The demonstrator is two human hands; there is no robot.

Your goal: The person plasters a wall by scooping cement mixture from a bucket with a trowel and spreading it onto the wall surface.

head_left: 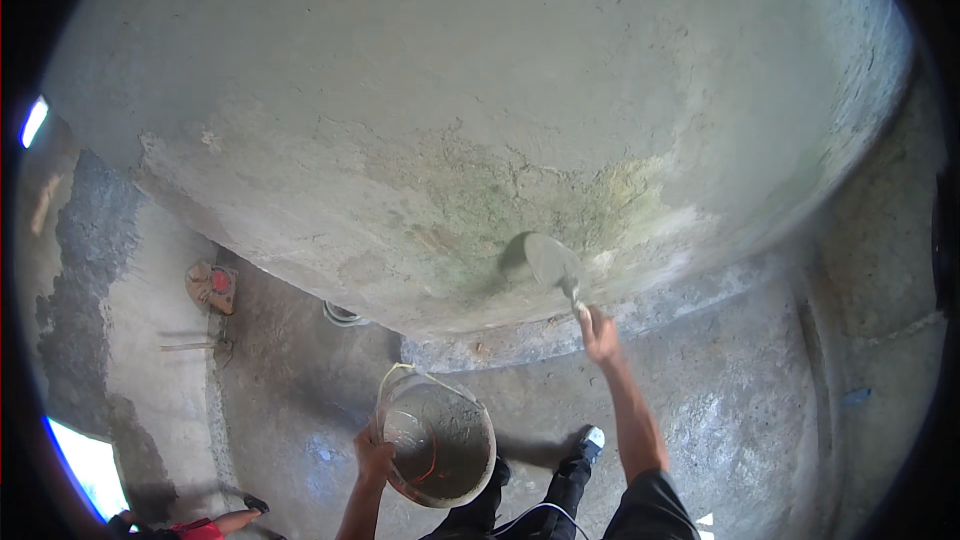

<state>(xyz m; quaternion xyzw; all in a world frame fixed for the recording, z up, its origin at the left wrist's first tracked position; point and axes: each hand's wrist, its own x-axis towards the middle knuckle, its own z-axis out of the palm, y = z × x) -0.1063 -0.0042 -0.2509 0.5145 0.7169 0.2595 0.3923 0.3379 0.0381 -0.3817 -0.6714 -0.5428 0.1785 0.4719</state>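
Observation:
My right hand (600,333) is closed round the handle of a trowel (551,260) with a rounded grey blade. The blade is close to the lower part of a large curved wall (480,200) and casts a shadow there; whether it touches cannot be made out. Down to the left, my left hand (374,456) grips the side of a bucket (485,448). Wet grey mortar (455,440) coats the inside of the bucket, and an orange-red cord hangs in it. A yellowish cord handle arches over the rim.
A low concrete ledge (500,348) runs along the wall's foot. On the floor at the far left sits a brown bag (211,287) with a red mark. A round pale container (344,314) shows partly behind the wall's edge. Another person's arm (238,520) enters at lower left.

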